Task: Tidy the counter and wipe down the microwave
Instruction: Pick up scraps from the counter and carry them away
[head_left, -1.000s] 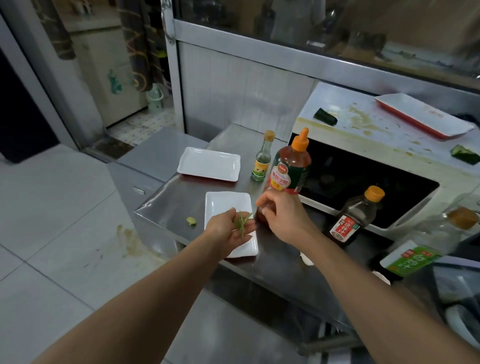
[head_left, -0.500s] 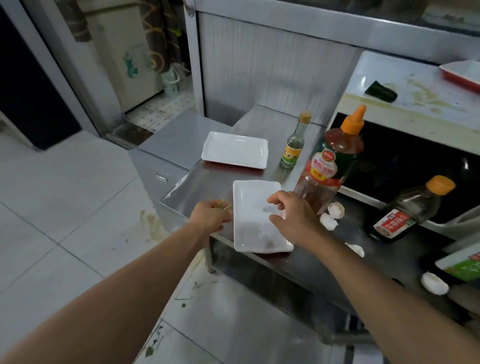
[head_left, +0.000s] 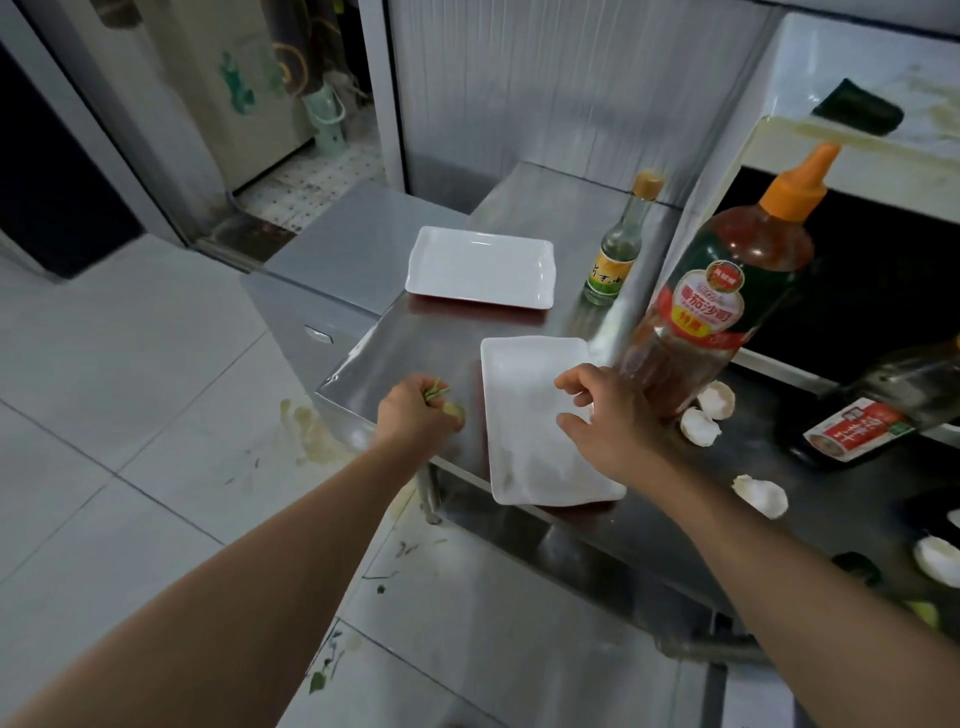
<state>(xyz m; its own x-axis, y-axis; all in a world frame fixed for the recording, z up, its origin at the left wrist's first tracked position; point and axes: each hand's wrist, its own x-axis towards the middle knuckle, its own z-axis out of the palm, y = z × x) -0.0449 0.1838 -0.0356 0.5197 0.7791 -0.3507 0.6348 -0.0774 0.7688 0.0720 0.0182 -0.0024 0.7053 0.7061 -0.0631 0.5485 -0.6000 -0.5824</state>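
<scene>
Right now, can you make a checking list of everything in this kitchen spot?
Surface: steel counter, shiny, with scraps on it.
Job's things: microwave, top smeared, a dark green piece lying on it; two white trays, near tray and far tray.
Clutter: eggshells; ketchup bottle; small bottle; dark sauce bottle.
Hands: left hand grips green stems; right hand curled over the near tray, holding nothing.
Cables: nothing seen.
Surroundings: tiled floor, stained, with green bits.
</scene>
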